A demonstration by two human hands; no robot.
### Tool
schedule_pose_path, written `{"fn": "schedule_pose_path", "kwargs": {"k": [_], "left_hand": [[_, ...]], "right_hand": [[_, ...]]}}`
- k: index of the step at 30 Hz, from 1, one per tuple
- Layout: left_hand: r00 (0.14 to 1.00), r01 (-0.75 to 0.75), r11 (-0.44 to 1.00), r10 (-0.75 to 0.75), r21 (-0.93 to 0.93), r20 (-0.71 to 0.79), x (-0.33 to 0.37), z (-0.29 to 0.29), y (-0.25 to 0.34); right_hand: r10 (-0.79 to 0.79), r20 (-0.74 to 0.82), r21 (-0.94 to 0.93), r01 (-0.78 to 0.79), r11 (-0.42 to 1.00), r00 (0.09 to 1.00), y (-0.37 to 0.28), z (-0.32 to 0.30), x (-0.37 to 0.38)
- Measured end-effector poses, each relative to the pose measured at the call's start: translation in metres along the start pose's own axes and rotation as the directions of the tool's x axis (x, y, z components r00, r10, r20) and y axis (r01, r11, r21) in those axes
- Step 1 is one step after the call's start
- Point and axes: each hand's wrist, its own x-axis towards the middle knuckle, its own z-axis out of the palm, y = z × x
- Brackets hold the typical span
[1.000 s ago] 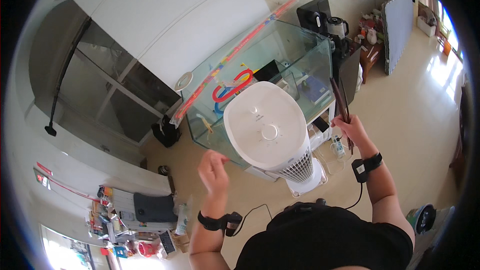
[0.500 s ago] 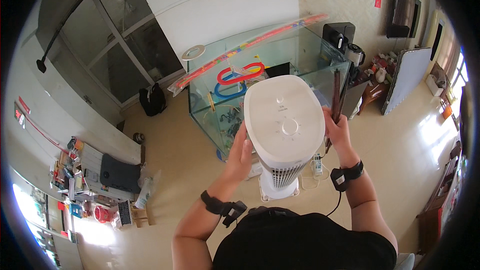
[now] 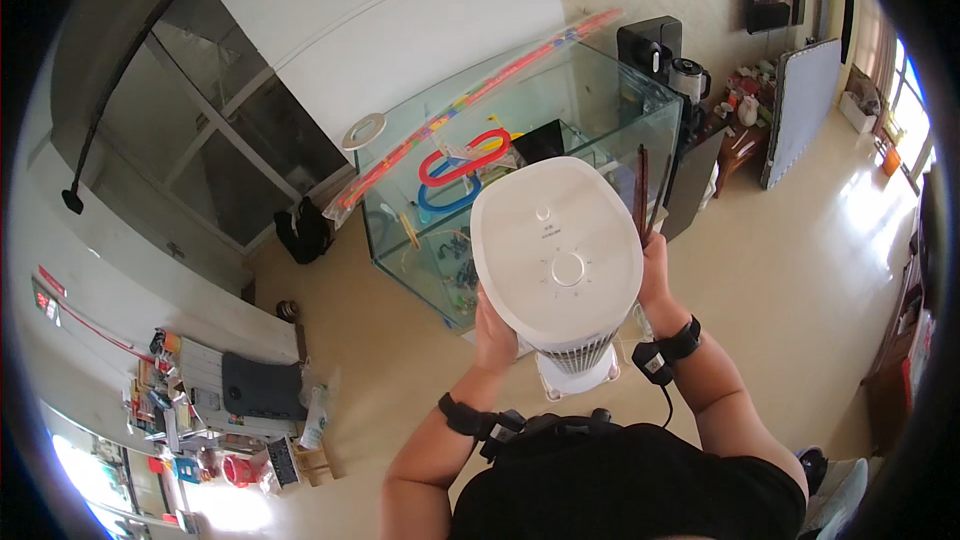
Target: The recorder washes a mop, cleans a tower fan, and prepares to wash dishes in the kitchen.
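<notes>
A white tower fan [image 3: 556, 245] with a rounded top and a round dial stands upright in front of me. Its slatted side and round base show below the top. My left hand [image 3: 494, 338] grips the left side, with its fingertips hidden beneath the overhanging top. My right hand [image 3: 656, 285] is closed around several thin, dark brown sticks [image 3: 641, 190] that point upward, right beside the fan's right edge. Whether this hand also presses on the fan I cannot tell.
Beyond the fan is a glass tank [image 3: 400, 270] with red and blue looped tracks [image 3: 465, 158] inside or behind its glass. A long colourful strip [image 3: 470, 105] lies across its top. A black dispenser [image 3: 650, 45] and a kettle [image 3: 690, 78] stand at the far right. A cluttered table [image 3: 205, 380] is at left.
The view has shifted, so the room appears moved and slightly turned. My left hand sits lower along the fan's side. My right hand still holds the sticks, nearer the fan's edge.
</notes>
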Motion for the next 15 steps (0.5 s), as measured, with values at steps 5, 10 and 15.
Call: {"fn": "schedule_pose_path", "kwargs": {"k": [5, 10, 15], "left_hand": [[0.998, -0.049, 0.994, 0.045, -0.098, -0.042, -0.002, 0.014, 0.008], [0.998, -0.026, 0.999, 0.023, -0.045, -0.065, -0.005, 0.026, 0.017], [0.991, -0.073, 0.997, 0.071, -0.017, -0.112, -0.006, 0.026, 0.004]], "right_hand": [[0.062, -0.136, 0.12, -0.045, 0.992, 0.989, -0.005, 0.007, -0.009], [0.116, -0.15, 0.207, -0.084, 0.975, 0.982, 0.002, -0.003, -0.014], [0.16, -0.203, 0.335, -0.085, 0.938, 0.966, 0.007, 0.001, -0.027]]}}
